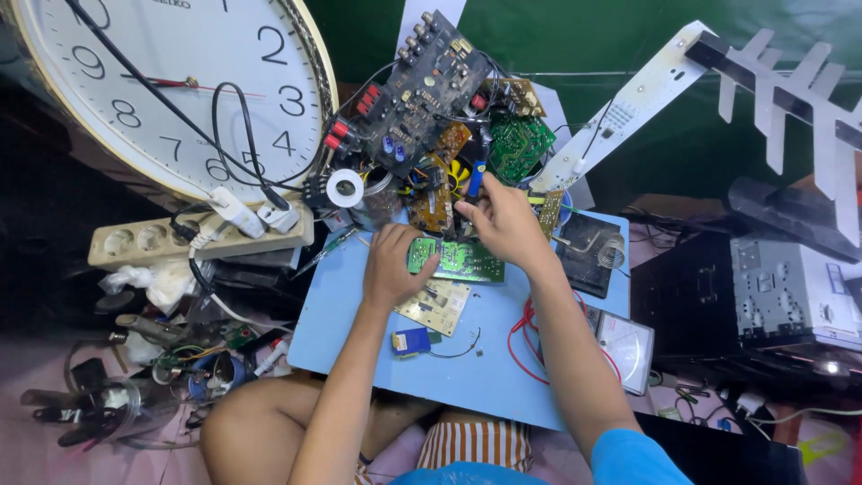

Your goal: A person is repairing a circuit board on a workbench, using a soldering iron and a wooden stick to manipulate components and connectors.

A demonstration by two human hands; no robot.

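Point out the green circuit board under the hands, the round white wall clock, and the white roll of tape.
Green rectangular circuit board (467,260), head view, on its bare right half.
Round white wall clock (193,54), head view, on the dial face.
White roll of tape (345,176), head view, on its upper rim.

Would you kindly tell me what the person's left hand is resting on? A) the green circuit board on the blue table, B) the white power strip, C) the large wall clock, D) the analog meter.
A: the left hand lies with its fingers on the near end of the green circuit board, which sits on the blue table; the right hand is just behind the board.
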